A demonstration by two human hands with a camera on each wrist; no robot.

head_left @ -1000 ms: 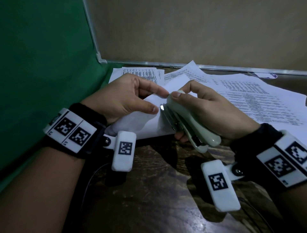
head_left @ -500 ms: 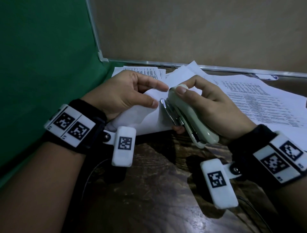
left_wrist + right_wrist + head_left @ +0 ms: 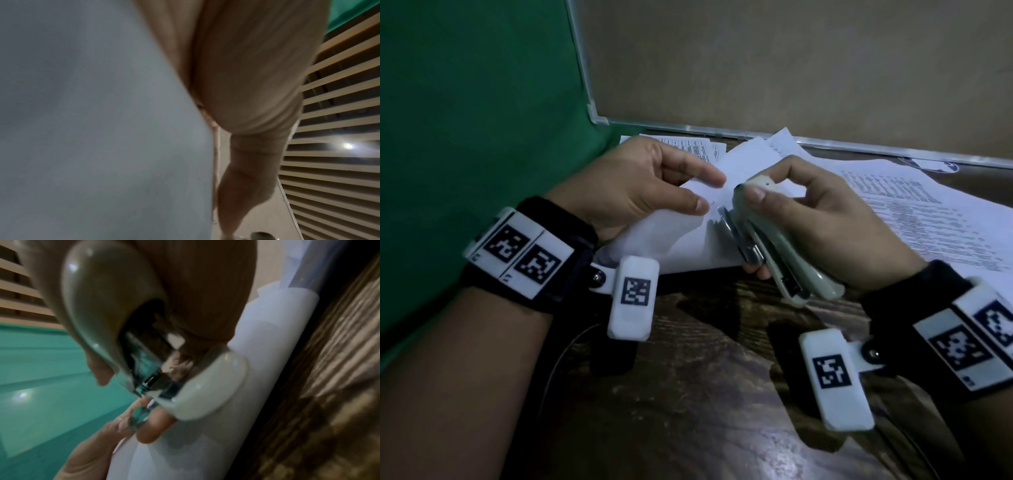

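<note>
The white paper (image 3: pixel 688 246) is pinched by the left hand (image 3: pixel 640 192): the thumb (image 3: pixel 697 205) is laid flat on its upper face, the forefinger is stretched out above it and apart from the thumb, and the remaining fingers are hidden beneath the sheet. In the left wrist view only one finger (image 3: pixel 246 81) and the pale face of the paper (image 3: pixel 82 113) can be made out. The pale green stapler (image 3: pixel 784 253) is gripped by the right hand (image 3: pixel 835 219), with the thumb pressed on the top of its front end and the other fingers curled round its underside. The front end of the stapler is set against the right edge of the paper; whether the sheet lies inside the mouth cannot be told. In the right wrist view the rear of the stapler (image 3: pixel 115 308) is seen close up, with the paper (image 3: pixel 257 369) just behind it. Both things are held just above the dark wooden tabletop (image 3: pixel 705 394), over its middle and nearer its far edge. Printed sheets (image 3: pixel 928 212) are spread along the far edge toward the far right corner. A green surface (image 3: pixel 476 137) stands at the left edge, and a framed board (image 3: pixel 756 68) rises behind the far edge.
</note>
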